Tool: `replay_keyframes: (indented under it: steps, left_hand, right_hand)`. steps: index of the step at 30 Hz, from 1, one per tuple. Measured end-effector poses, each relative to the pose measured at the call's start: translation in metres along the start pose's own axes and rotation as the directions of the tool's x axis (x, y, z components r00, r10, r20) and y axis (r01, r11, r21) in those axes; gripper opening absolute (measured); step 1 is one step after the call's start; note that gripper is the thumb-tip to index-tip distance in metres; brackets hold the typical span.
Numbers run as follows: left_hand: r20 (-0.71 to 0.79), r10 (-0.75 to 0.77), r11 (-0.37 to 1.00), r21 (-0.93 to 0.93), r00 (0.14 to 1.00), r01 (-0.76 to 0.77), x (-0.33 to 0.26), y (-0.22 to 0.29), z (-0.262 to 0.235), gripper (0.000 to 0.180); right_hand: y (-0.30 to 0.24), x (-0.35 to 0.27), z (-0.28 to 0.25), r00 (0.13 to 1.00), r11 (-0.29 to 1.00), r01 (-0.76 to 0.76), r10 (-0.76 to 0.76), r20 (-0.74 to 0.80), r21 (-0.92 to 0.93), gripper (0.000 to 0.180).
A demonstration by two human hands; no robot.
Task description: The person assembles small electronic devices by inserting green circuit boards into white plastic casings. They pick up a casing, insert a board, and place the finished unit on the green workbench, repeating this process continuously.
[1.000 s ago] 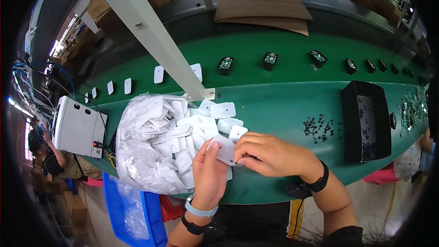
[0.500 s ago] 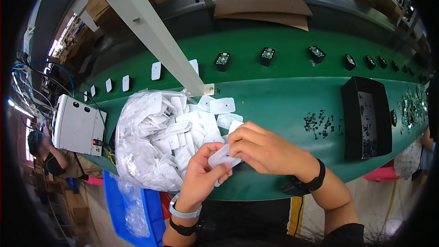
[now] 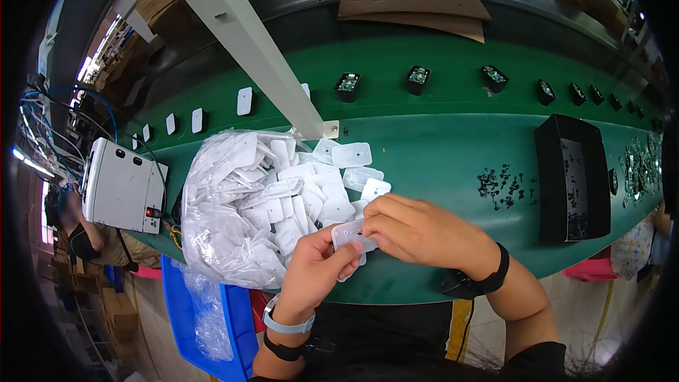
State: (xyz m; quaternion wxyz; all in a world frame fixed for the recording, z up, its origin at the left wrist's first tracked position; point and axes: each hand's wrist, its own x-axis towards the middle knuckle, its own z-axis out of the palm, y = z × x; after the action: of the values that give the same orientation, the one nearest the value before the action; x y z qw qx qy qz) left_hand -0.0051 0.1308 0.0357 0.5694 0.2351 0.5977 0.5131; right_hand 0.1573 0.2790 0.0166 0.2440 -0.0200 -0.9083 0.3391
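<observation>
Over green table (image 3: 438, 148), left hand (image 3: 315, 272) and right hand (image 3: 417, 230) (fingers curled) pinch white plate (image 3: 351, 233).

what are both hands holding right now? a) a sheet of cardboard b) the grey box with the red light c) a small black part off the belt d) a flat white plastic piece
d: the left hand and right hand pinch a flat white plastic piece between them, beside the clear bag of similar pieces.
</observation>
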Motion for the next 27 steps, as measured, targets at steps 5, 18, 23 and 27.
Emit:
replay_keyframes:
  steps: [5,18,23,27]
  left_hand:
    - [-0.015,0.105,0.994,0.035,0.994,-0.105,0.0,-0.007,0.006,0.013]
    - [-0.157,0.286,0.947,0.193,0.945,-0.255,0.003,-0.029,-0.005,0.012]
    - [-0.242,0.225,0.974,0.014,0.944,-0.228,-0.008,-0.029,-0.027,0.011]
    - [-0.277,0.182,0.919,-0.293,0.944,-0.263,-0.012,-0.023,-0.039,0.017]
  right_hand:
    - [0.001,0.001,0.0,0.997,0.997,-0.015,0.02,-0.072,0.076,0.022]
    - [0.021,0.022,-0.003,0.957,0.736,-0.269,0.277,0.086,0.621,0.04]
    - [0.095,0.109,-0.018,0.923,0.925,-0.372,0.358,-0.144,-0.084,0.033]
    - [0.154,0.15,0.01,0.947,0.857,-0.316,0.311,-0.081,-0.407,0.046]
